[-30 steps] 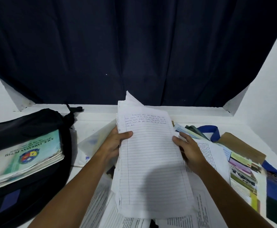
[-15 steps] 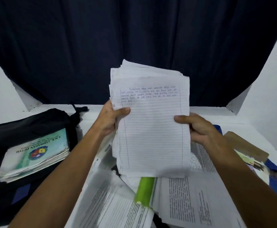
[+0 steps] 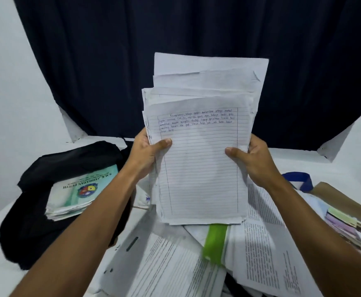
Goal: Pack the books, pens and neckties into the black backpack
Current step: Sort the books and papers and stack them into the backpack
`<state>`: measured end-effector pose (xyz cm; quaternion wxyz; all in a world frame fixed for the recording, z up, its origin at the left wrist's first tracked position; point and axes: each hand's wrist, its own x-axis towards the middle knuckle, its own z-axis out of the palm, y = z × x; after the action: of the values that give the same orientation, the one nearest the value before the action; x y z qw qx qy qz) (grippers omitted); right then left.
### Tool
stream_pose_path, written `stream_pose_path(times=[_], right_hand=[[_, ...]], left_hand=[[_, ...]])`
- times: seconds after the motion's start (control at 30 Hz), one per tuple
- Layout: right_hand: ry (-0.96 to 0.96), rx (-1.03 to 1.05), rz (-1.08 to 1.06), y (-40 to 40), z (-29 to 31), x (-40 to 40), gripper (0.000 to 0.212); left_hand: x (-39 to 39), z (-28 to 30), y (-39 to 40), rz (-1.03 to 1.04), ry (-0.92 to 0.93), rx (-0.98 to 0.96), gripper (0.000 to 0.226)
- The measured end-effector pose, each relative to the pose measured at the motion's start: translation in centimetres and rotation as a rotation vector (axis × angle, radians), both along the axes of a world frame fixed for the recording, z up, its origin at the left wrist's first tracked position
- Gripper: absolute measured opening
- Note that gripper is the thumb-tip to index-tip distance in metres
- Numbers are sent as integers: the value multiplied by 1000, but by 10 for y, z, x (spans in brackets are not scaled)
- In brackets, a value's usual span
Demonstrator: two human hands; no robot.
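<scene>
Papers (image 3: 201,168), an uneven stack, gripped upright by left hand (image 3: 146,156) and right hand (image 3: 253,162); square edges before sliding into backpack (image 3: 53,166).

I can't read the handwriting on the top sheet of the paper stack (image 3: 201,163), and that stack hides the fingers of my left hand (image 3: 147,155) and right hand (image 3: 254,161) behind it. My left forearm covers part of the black backpack (image 3: 68,163) and the booklets (image 3: 76,191) on it. At the right edge a blurred, cut-off pile (image 3: 346,224) may be colored leaflets.
</scene>
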<state>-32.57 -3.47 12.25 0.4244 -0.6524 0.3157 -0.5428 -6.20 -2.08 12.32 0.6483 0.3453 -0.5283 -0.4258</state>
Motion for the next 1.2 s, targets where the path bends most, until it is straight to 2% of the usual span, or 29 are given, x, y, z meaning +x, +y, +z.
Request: stream_pose_path(times=[0.13,0.27,0.37,0.5,0.6,0.8,1.03,1.2], right_hand=[[10,-43,-80,23,-3,35,40],[-87,-36,-95,52,-8,70,47],[-41,-58,-160,71,-15,92,46],[-4,-84,-246,94,-28,112,42],[-47,-68,-281,114,-46,122,41],[-35,-46,-321,141,-85,129,44],[35,-6,-257,138,-100,118,38],[126,37,-197,135,-110,114,41]], left_hand=[[28,2,28,32,-17,-22,43],[56,2,55,88,-74,-63,45],[75,-4,72,142,-117,-78,43],[93,-20,93,173,-165,-103,45],[100,-35,106,189,-201,-117,49],[99,-76,129,175,-272,-43,52],[118,-94,130,60,-533,26,78],[122,-109,127,78,-497,59,79]])
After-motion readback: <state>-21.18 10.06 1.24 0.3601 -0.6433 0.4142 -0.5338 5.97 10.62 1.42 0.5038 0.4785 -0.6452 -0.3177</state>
